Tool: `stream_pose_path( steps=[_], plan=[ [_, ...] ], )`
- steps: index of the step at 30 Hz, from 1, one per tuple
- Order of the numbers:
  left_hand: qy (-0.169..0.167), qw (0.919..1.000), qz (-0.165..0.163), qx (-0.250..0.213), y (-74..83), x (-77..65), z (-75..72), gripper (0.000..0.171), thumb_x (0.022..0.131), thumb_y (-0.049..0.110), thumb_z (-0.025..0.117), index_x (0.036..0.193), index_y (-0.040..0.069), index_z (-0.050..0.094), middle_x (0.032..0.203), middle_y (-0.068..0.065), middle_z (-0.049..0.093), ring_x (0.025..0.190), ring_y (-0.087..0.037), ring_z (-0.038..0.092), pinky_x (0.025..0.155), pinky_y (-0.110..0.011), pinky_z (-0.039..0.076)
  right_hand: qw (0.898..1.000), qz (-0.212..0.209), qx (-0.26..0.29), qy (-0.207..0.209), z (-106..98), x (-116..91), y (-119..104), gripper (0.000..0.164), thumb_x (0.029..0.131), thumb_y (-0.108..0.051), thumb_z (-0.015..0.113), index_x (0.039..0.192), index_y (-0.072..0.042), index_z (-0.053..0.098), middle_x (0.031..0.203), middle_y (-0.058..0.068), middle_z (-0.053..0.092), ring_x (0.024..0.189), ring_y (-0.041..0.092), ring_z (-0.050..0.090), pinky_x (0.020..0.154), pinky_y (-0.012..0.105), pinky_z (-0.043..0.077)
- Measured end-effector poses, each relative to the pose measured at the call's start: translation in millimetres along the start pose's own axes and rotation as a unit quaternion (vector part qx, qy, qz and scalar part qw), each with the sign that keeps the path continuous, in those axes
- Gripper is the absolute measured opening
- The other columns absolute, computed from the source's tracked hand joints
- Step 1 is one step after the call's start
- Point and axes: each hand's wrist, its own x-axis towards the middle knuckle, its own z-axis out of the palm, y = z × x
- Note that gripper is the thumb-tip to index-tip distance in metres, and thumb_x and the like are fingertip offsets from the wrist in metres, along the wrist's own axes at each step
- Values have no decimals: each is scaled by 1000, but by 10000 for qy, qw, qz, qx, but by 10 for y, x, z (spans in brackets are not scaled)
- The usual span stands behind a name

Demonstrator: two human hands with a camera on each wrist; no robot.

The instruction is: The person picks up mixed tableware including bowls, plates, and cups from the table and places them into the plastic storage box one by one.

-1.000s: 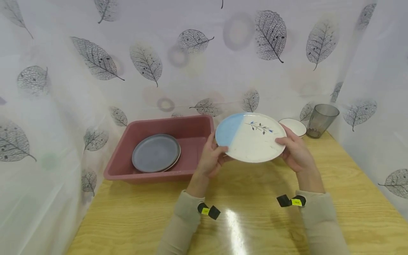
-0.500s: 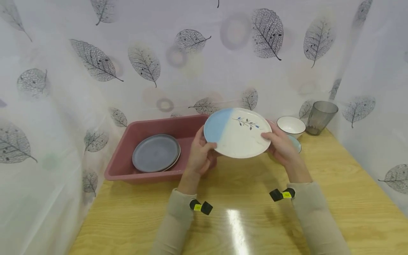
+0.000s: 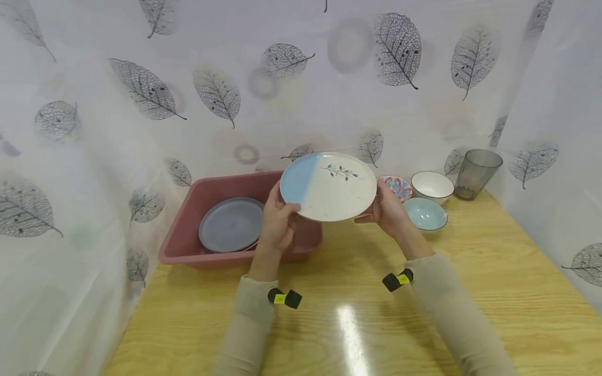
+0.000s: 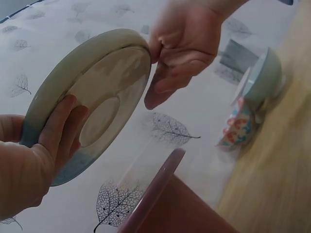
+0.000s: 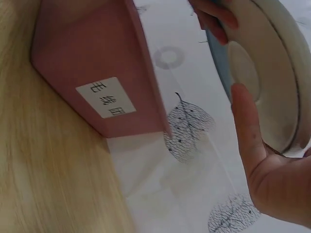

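A round plate [image 3: 336,190], part light blue and part white with a blue-leaf sprig, is held tilted in the air at the right end of the pink basin [image 3: 240,258]. My left hand [image 3: 277,219] grips its left rim, thumb on top and fingers under the base, as the left wrist view shows. At the right rim my right hand [image 3: 390,214] touches the edge, its fingers fairly straight beneath the plate [image 5: 286,87]. Inside the basin lies a grey plate [image 3: 230,224] with a paler rim showing under it.
Right of the plate stand a patterned red-and-blue bowl [image 3: 397,187], a white bowl [image 3: 432,185], a light-blue bowl [image 3: 425,214] and a grey see-through tumbler [image 3: 475,175]. A leaf-print sheet [image 3: 263,120] hangs behind the wooden table [image 3: 329,313].
Both hands have carried the plate leftward, toward the basin. My right thumb has left the plate's top face and that hand's fingers have straightened. The bowls at the right have come into view.
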Motion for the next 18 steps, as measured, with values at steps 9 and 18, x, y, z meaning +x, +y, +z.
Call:
stream_pose_path(
  steps=[9, 18],
  plan=[
    [373, 9991, 219, -36, 127, 48, -158, 85, 80, -26, 38, 156, 6, 20, 156, -16, 29, 125, -32, 47, 73, -23, 57, 9774, 686, -1858, 734, 200, 279, 265, 50, 107, -40, 31, 132, 1, 48, 102, 18, 65, 67, 19, 70, 65, 37, 61],
    [761, 9964, 346, 121, 253, 36, -351, 87, 79, -27, 37, 156, 9, 20, 155, -16, 30, 116, -29, 52, 68, -26, 59, 9220, 90, -3612, 1391, 483, 452, 650, 56, 103, -35, 47, 141, 3, 32, 66, 3, 51, 43, 13, 48, 40, 30, 50]
  ],
)
